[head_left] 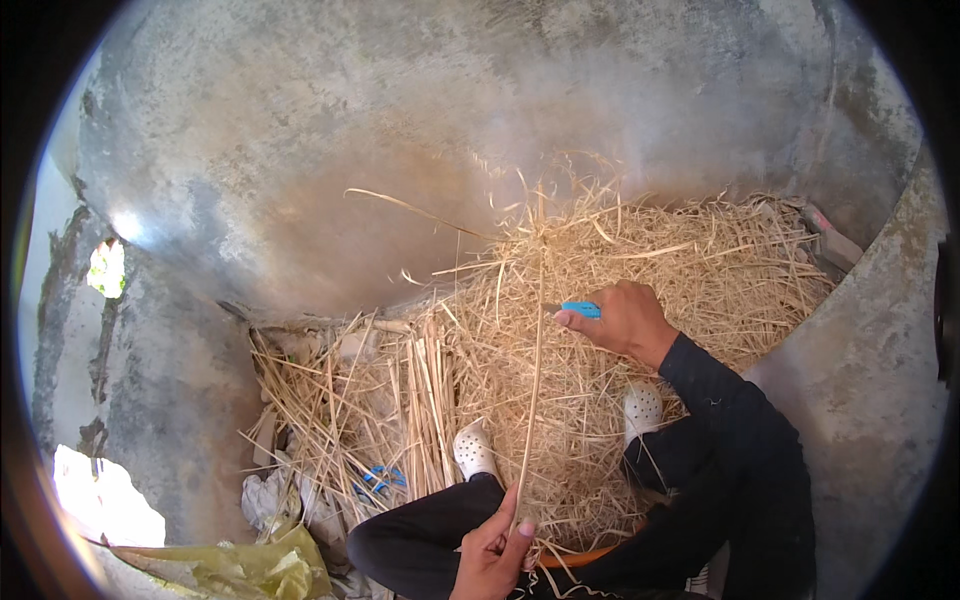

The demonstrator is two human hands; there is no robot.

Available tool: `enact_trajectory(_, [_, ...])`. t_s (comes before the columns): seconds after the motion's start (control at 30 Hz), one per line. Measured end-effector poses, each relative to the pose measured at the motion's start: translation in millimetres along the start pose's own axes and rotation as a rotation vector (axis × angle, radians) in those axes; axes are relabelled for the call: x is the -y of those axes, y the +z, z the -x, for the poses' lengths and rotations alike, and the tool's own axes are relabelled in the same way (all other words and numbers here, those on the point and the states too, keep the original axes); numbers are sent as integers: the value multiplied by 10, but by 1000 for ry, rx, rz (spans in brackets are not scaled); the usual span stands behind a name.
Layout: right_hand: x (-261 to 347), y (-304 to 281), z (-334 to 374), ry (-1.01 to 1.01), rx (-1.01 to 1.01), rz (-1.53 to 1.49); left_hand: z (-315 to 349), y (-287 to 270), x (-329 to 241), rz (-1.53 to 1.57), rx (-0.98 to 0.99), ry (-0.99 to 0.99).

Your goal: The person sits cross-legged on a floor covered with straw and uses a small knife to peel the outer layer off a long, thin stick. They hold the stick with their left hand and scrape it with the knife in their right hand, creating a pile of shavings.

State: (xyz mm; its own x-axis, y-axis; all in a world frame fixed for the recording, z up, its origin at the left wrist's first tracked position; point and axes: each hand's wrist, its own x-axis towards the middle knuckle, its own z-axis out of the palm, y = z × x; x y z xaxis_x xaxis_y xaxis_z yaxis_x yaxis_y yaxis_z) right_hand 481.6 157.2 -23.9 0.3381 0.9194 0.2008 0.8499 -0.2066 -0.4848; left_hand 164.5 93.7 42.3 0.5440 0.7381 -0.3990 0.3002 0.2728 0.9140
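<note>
A long, thin, pale strip of cane or bamboo [533,420] runs upward from my lap, its far end among curled shavings. Near its lower end, my left hand [492,555] pinches it between thumb and fingers. My right hand [628,325] is closed round the blue handle of a small knife [582,310]. The knife's short blade points left and meets the strip about halfway along, or lies right beside it; I cannot tell how deep the edge sits. Most of the handle is hidden inside my fingers.
A thick heap of pale shavings [700,260] covers the floor ahead and right. Left of my shoe [474,452] lie several split sticks [428,385], a blue object [380,480] and a yellowish plastic sheet [250,565]. A grey concrete wall [400,130] curves round the space.
</note>
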Motion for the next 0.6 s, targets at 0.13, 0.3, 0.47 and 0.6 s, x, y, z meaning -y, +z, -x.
enact_trajectory(0.13, [263, 62, 345, -175, 113, -71, -79, 10, 45, 8, 16, 44])
enact_trajectory(0.3, [178, 89, 121, -61, 96, -33, -34, -12, -124, -186, 31, -2])
enact_trajectory(0.47, [113, 196, 121, -100, 146, -67, -70, -72, -91, -149, 38, -1])
enact_trajectory(0.6, [502, 189, 439, -356, 208, -68, -54, -24, -256, -207, -2, -44])
